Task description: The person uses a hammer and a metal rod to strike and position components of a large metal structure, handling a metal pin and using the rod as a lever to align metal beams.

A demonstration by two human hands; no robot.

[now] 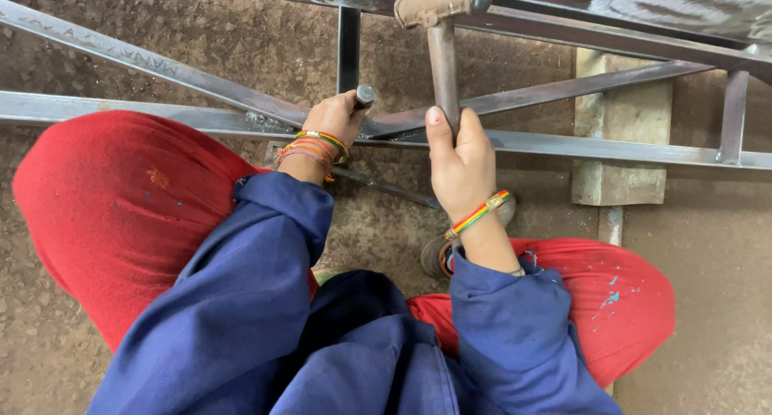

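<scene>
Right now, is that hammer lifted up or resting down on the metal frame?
Lifted, it seems. The right hand grips the hammer by its handle, the head raised toward the camera above the metal frame. The actual gap cannot be told.

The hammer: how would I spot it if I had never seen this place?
Find the grey steel frame lying across the dirt floor, then the joint where its slanted bars cross. Above that joint the right hand grips a brown handle pointing up. The hammer is the only tool with a rusty, tan-crusted head; the left hand holds a short round metal rod.
</scene>
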